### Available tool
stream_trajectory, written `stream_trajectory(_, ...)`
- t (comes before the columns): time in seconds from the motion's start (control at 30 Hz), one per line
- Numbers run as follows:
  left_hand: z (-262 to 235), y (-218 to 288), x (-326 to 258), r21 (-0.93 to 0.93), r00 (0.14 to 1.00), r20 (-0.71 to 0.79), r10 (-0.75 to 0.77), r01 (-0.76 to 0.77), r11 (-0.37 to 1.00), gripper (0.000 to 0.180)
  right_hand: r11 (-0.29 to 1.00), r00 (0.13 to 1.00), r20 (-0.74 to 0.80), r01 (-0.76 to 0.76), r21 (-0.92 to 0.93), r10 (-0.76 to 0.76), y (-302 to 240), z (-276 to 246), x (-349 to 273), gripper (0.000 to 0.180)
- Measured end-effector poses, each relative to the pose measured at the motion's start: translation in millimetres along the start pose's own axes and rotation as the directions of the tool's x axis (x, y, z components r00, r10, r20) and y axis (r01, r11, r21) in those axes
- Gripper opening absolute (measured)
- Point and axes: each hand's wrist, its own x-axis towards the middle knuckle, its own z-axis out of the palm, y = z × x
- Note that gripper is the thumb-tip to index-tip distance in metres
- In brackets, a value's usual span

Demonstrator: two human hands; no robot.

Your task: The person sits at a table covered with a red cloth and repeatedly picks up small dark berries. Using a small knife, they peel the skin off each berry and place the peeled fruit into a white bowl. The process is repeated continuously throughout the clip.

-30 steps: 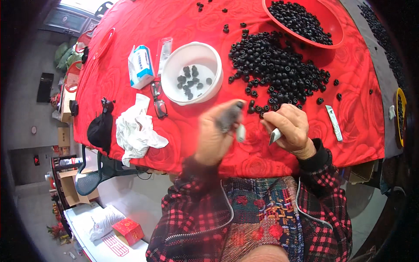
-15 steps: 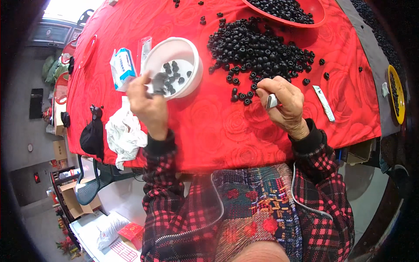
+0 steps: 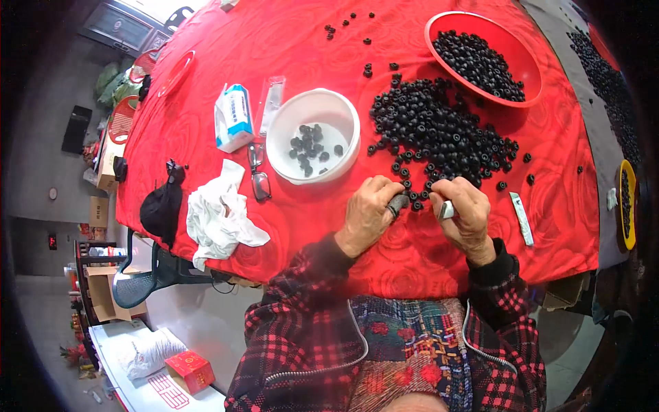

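Note:
My left hand (image 3: pixel 371 214) is at the near edge of a heap of small black ring-shaped parts (image 3: pixel 439 127), fingers curled together. A dark grey covering (image 3: pixel 397 204) shows at its fingertips; what they pinch, if anything, is hidden. Close beside it, my right hand (image 3: pixel 467 213) is closed around a small tool with a pale, flat end (image 3: pixel 447 209); the rest of the tool is hidden. Several black parts lie loose between the hands. Left of the heap, a white plastic bowl (image 3: pixel 276 152) has several black parts on its bottom.
A red bowl (image 3: pixel 439 60) full of black parts stands behind the heap. On the left lie a tissue pack (image 3: pixel 233 118), eyeglasses (image 3: pixel 261 185), a white cloth (image 3: pixel 221 216) and a black cap-like item (image 3: pixel 161 209). A slim white packet (image 3: pixel 522 220) lies at right.
My left hand has moved from over the white bowl to the heap's near edge, beside my right hand. The right hand still holds the tool. The whole view has shifted, uncovering the eyeglasses.

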Motion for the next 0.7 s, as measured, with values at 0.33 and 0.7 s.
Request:
stream_trajectory(0.33, -15, 24, -5, -0.895, 0.839, 0.443, -0.317, 0.434, -0.102, 0.029, 0.959, 0.967, 0.248, -0.122, 0.254, 0.058, -5, -5, 2, 0.041)
stream_trajectory(0.7, -16, 28, -10, -0.797, 0.749, 0.603, -0.274, 0.548, -0.254, 0.026, 0.933, 0.974, 0.215, -0.146, 0.329, 0.076, -10, -6, 3, 0.031)
